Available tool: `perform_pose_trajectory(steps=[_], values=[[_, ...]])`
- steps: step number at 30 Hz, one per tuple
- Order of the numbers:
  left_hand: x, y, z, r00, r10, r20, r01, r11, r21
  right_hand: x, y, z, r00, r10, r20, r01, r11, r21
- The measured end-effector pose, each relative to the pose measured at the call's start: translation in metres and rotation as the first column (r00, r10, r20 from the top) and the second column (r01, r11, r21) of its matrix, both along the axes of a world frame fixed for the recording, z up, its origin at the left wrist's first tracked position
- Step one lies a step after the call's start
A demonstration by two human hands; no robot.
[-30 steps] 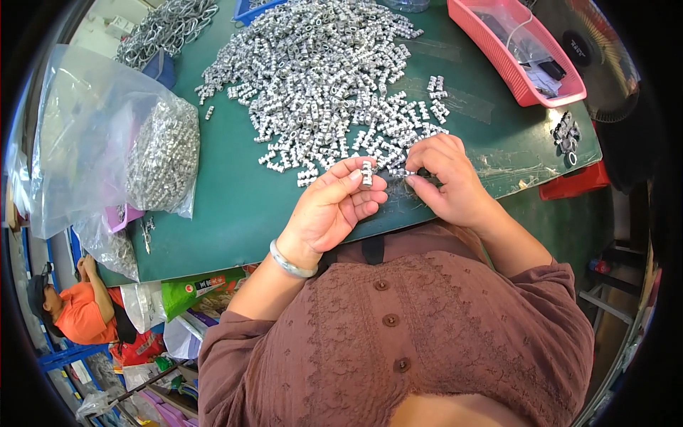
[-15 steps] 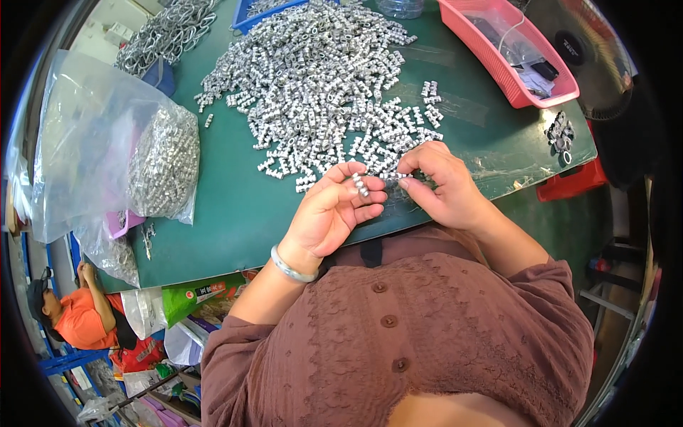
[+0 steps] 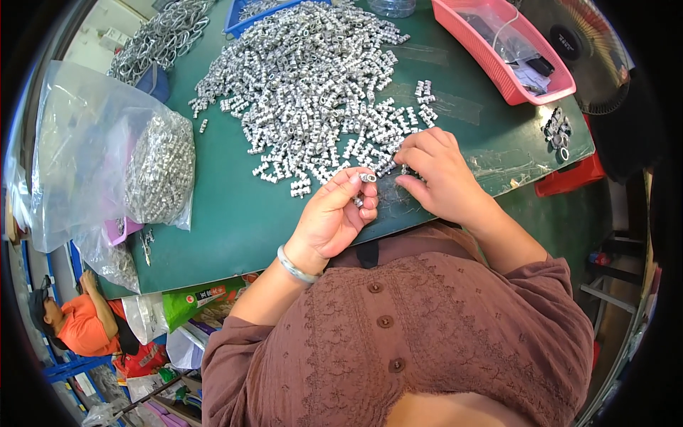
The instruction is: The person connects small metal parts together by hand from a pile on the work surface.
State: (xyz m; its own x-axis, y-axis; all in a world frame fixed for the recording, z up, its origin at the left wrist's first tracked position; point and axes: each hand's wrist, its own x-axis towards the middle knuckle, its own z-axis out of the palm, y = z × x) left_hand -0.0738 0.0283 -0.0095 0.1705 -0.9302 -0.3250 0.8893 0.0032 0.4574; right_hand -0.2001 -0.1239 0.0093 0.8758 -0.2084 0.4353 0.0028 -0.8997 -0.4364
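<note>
My left hand [image 3: 331, 217] is closed around small ribbed silver metal pieces. One metal piece [image 3: 368, 178] shows its hollow end between thumb and forefinger, and part of another appears lower, by the curled fingers. To its right, my right hand [image 3: 445, 174] is bent at the near edge of the pile, with a small bit of metal [image 3: 404, 169] between thumb and fingertips, mostly hidden. A large pile of the same ribbed metal pieces [image 3: 306, 78] spreads over the green table [image 3: 220, 228] beyond both hands.
A clear plastic bag [image 3: 160, 171] full of metal pieces stands at the left. Metal rings or links [image 3: 160, 39] heap up at the far left, near a blue tray [image 3: 235, 25]. A pink basket [image 3: 509, 82] sits far right; dark rings [image 3: 558, 135] lie nearby. A person [image 3: 82, 324] sits at lower left.
The piece in my left hand has turned, its end now showing between thumb and forefinger. My left fingers have curled in further. My right hand stays by the pile's near edge.
</note>
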Motion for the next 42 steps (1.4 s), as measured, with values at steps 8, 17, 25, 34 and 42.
perform_pose_trajectory(steps=[8,17,25,34,42], values=[[0.006,0.005,0.000,0.995,0.098,0.018,-0.097,0.995,-0.031,0.003,0.000,-0.005,1.000,0.010,-0.028,-0.012,0.998,-0.058],[0.007,0.007,0.003,0.937,0.121,0.327,-0.192,0.962,0.192,0.017,0.004,-0.009,1.000,0.019,0.006,-0.019,0.997,-0.075],[-0.003,0.002,0.010,0.822,-0.027,0.568,-0.148,0.954,0.260,0.022,0.001,-0.010,0.996,0.088,0.003,-0.088,0.996,0.003],[0.000,0.000,0.001,0.928,0.064,0.368,-0.122,0.983,0.139,0.017,0.003,0.004,0.978,0.185,0.100,-0.196,0.973,0.119],[0.009,0.003,0.003,0.998,0.023,0.066,-0.024,1.000,0.015,0.008,-0.005,0.000,0.985,0.145,-0.096,-0.159,0.975,-0.155]])
